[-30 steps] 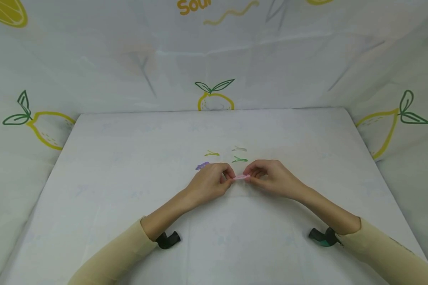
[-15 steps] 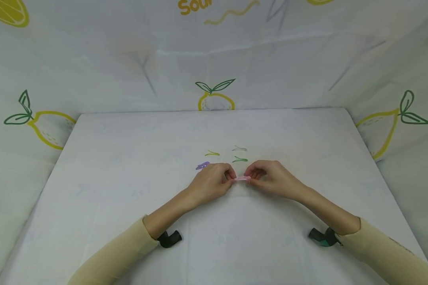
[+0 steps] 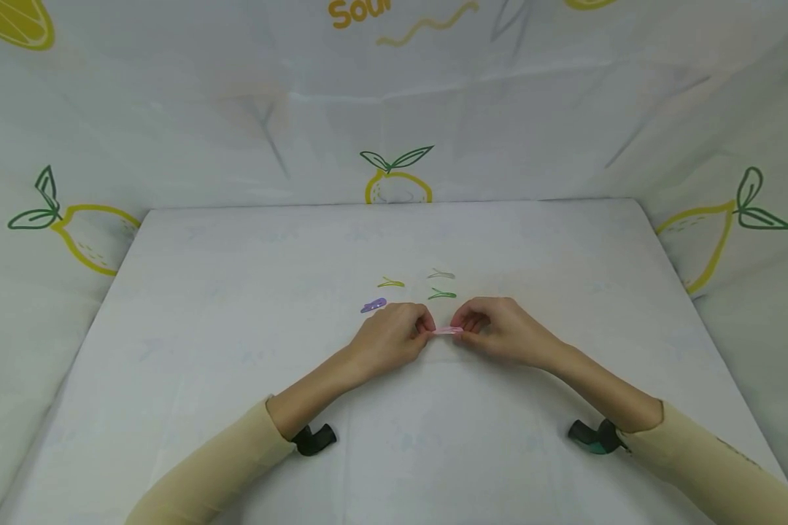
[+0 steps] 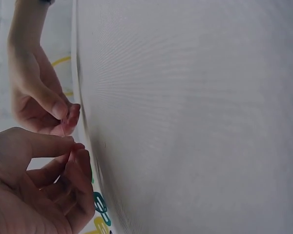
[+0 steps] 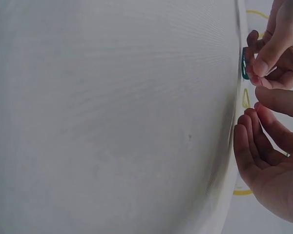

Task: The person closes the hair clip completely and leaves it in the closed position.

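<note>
A pink snap hair clip [image 3: 448, 331] stretches between my two hands near the middle of the table. My left hand [image 3: 389, 337] pinches its left end between thumb and fingertips. At the other end, the thumb and fingers of my right hand [image 3: 508, 332] grip it. In the left wrist view the fingertips of both hands nearly meet, hiding most of the clip. A purple hair clip [image 3: 373, 305] lies just beyond my left knuckles. Farther back are a yellow hair clip [image 3: 391, 283], a green hair clip [image 3: 442, 294] and a pale grey hair clip [image 3: 441, 274], their prongs raised.
The white-covered table [image 3: 236, 292] has a straight back edge, with lemon-printed white cloth [image 3: 236, 131] hanging behind it and at both sides. Black wrist devices, one on the left [image 3: 315, 440] and one on the right [image 3: 594, 436], stick out beneath the beige sleeves.
Both hands have drifted slightly toward the person together with the pink hair clip, each keeping its hold. More of the purple hair clip shows beside the left hand.
</note>
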`<action>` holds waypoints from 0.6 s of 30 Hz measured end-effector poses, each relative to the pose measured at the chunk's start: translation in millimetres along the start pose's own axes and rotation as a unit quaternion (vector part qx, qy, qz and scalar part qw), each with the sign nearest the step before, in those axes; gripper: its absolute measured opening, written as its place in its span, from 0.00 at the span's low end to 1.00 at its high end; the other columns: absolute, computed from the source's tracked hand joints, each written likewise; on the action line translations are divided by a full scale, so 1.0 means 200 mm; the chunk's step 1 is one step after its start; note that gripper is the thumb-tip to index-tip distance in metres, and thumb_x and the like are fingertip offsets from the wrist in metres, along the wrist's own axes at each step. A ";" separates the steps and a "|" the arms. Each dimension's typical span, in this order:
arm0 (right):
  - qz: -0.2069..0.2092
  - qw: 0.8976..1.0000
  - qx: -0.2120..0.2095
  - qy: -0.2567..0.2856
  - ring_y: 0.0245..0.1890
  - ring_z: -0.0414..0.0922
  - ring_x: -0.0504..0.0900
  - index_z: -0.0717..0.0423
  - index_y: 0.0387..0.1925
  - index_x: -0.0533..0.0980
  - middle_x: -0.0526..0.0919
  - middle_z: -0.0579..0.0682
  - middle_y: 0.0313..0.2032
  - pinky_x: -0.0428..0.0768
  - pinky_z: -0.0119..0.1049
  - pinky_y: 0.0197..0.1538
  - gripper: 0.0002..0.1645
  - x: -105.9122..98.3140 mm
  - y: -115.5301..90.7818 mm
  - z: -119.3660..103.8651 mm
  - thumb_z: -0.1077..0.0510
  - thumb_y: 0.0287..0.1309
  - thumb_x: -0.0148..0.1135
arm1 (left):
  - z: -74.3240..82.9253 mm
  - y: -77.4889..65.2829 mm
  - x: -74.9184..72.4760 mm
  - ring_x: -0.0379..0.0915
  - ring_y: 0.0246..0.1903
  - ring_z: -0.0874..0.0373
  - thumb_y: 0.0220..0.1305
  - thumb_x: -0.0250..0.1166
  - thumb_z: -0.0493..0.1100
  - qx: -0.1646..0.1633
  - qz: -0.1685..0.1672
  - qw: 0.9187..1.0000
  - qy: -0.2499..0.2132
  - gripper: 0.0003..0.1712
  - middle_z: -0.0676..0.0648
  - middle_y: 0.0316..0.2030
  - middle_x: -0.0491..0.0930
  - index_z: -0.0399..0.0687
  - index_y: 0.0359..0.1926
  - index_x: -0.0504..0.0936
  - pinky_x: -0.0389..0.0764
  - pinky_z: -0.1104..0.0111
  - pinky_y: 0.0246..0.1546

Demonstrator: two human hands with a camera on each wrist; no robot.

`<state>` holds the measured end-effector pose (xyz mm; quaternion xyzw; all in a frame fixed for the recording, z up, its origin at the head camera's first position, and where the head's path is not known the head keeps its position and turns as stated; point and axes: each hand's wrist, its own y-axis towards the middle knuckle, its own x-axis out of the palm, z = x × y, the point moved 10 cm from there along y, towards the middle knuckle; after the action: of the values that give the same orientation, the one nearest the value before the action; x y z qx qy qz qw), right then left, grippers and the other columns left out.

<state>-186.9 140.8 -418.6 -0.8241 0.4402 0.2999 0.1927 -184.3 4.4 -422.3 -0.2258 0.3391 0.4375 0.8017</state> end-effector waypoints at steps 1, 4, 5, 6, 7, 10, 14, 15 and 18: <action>0.000 1.000 0.001 0.000 0.36 0.37 0.85 0.54 0.42 0.86 0.89 0.43 0.36 0.84 0.32 0.45 0.07 0.00 0.00 0.00 0.65 0.64 0.75 | 0.00 0.00 0.00 0.76 0.31 0.63 0.71 0.70 0.36 0.001 0.000 1.000 0.003 0.02 0.50 0.34 0.88 0.44 0.42 0.89 0.75 0.74 0.33; -0.002 1.000 0.002 -0.002 0.36 0.37 0.85 0.53 0.42 0.86 0.89 0.43 0.35 0.84 0.31 0.45 0.07 0.01 0.00 0.01 0.64 0.64 0.76 | 0.00 0.00 0.01 0.76 0.32 0.62 0.72 0.70 0.36 0.002 -0.003 1.000 0.012 0.02 0.50 0.34 0.87 0.44 0.42 0.89 0.76 0.73 0.34; -0.002 1.000 0.003 -0.003 0.35 0.37 0.85 0.53 0.42 0.86 0.89 0.43 0.35 0.84 0.31 0.44 0.07 0.01 0.00 0.01 0.64 0.64 0.76 | 0.00 0.00 0.01 0.75 0.32 0.62 0.72 0.69 0.36 0.003 -0.003 1.000 0.016 0.02 0.50 0.34 0.87 0.44 0.43 0.89 0.76 0.73 0.34; -0.003 1.000 0.003 -0.005 0.35 0.36 0.85 0.53 0.41 0.86 0.89 0.43 0.35 0.84 0.31 0.44 0.07 0.01 0.00 0.01 0.64 0.64 0.76 | 0.00 0.00 0.02 0.75 0.33 0.62 0.73 0.69 0.36 0.004 -0.003 1.000 0.021 0.03 0.50 0.34 0.86 0.44 0.43 0.88 0.76 0.73 0.34; -0.003 1.000 0.005 -0.007 0.35 0.36 0.84 0.53 0.41 0.86 0.89 0.43 0.34 0.83 0.30 0.44 0.06 0.01 0.00 0.02 0.64 0.64 0.76 | 0.00 0.00 0.02 0.75 0.33 0.62 0.73 0.69 0.36 0.005 -0.003 1.000 0.026 0.03 0.50 0.34 0.86 0.45 0.43 0.88 0.76 0.73 0.35; -0.004 1.000 0.008 -0.010 0.34 0.36 0.84 0.53 0.41 0.87 0.89 0.43 0.34 0.83 0.29 0.43 0.06 0.02 0.01 0.02 0.64 0.63 0.76 | 0.01 0.00 0.02 0.75 0.34 0.61 0.74 0.68 0.36 0.007 -0.004 0.999 0.038 0.03 0.51 0.34 0.85 0.45 0.43 0.88 0.75 0.72 0.35; -0.004 1.000 0.011 -0.019 0.34 0.36 0.84 0.52 0.40 0.87 0.88 0.42 0.33 0.83 0.30 0.43 0.07 0.02 0.01 0.02 0.65 0.62 0.76 | 0.01 0.00 0.02 0.75 0.34 0.61 0.74 0.68 0.37 0.009 -0.003 0.999 0.053 0.03 0.51 0.33 0.84 0.46 0.41 0.87 0.75 0.72 0.35; -0.003 1.000 0.012 -0.022 0.34 0.36 0.84 0.52 0.40 0.87 0.88 0.42 0.33 0.83 0.30 0.43 0.07 0.02 0.01 0.02 0.65 0.62 0.76 | 0.02 0.00 0.02 0.75 0.34 0.61 0.74 0.68 0.37 0.010 -0.003 0.998 0.055 0.03 0.51 0.33 0.84 0.46 0.41 0.87 0.75 0.72 0.35; -0.002 1.000 0.010 -0.028 0.34 0.35 0.83 0.51 0.39 0.87 0.87 0.41 0.32 0.83 0.30 0.43 0.07 0.02 0.01 0.02 0.65 0.62 0.76 | 0.02 0.00 0.02 0.74 0.34 0.60 0.74 0.68 0.37 0.011 -0.003 0.998 0.058 0.03 0.51 0.33 0.83 0.46 0.40 0.87 0.75 0.72 0.34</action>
<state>-189.1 139.3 -423.8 -0.8140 0.4361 0.3183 0.2143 -181.3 9.6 -422.4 -0.2432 0.3886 0.4177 0.7844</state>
